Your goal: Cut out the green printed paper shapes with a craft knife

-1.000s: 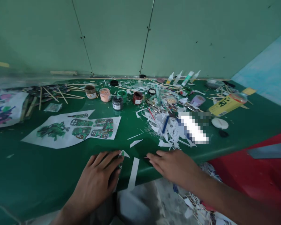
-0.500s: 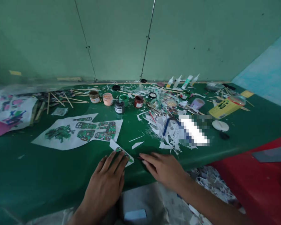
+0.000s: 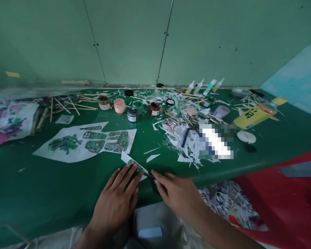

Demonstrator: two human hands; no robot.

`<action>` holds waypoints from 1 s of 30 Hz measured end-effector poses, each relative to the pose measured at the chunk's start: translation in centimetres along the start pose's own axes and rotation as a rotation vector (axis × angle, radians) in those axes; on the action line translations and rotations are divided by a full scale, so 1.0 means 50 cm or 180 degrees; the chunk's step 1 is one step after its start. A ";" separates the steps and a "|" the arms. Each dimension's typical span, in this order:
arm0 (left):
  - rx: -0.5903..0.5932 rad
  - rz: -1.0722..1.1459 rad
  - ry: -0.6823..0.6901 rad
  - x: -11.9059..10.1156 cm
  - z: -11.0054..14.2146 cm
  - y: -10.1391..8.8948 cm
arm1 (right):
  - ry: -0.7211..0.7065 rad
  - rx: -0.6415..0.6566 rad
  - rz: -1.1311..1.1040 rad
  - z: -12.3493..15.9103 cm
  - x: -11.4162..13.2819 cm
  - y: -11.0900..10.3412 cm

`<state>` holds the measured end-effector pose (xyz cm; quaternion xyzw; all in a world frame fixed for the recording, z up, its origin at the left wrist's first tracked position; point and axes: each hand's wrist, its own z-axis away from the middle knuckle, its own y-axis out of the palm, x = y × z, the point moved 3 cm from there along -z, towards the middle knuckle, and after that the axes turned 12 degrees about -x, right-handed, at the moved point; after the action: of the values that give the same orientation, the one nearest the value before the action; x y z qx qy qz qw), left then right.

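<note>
My left hand (image 3: 117, 199) lies flat with its fingers stretched out. Its fingertips press a small white piece of paper (image 3: 124, 157) with a green and brown painted pattern onto the table. Just to the right, my right hand (image 3: 176, 190) pinches a slim dark-red tool (image 3: 150, 176). The tool's tip meets the right end of the paper piece; most of it is hidden, so its kind is unclear. Beyond my left hand lies a larger white sheet (image 3: 64, 157) with painted green patches and brown-edged shapes. A thin white paper scrap (image 3: 153, 158) rests ahead of my right hand.
Open paint jars (image 3: 132, 114) stand towards the back of the green table (image 3: 54, 193). A heap of paper scraps (image 3: 191, 148), thin wooden sticks (image 3: 74, 106) and glue bottles (image 3: 209, 87) spread behind and right. A yellow-labelled container (image 3: 255, 115) lies on its side at right.
My right hand has shifted slightly left, bringing the slim tool against the paper piece. The left hand keeps pressing the paper. The camera view has tilted a little.
</note>
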<state>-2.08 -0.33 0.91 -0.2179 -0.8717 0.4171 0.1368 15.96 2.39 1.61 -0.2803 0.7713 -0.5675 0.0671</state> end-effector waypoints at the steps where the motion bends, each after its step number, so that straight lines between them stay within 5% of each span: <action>1: -0.0006 -0.0005 0.0006 0.000 0.000 0.000 | 0.0016 0.0002 0.0000 -0.001 0.000 0.001; 18: -0.0015 0.0063 -0.0071 -0.005 -0.005 -0.004 | -0.0300 0.0094 0.0724 -0.005 0.027 -0.003; 30: 0.0012 0.0047 -0.0106 -0.004 -0.008 -0.007 | -0.0581 0.0699 0.0972 0.015 0.039 -0.011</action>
<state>-1.84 -0.36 1.39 -0.2171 -0.8714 0.4233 0.1196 14.85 0.68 2.28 -0.2014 0.7291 -0.6036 0.2520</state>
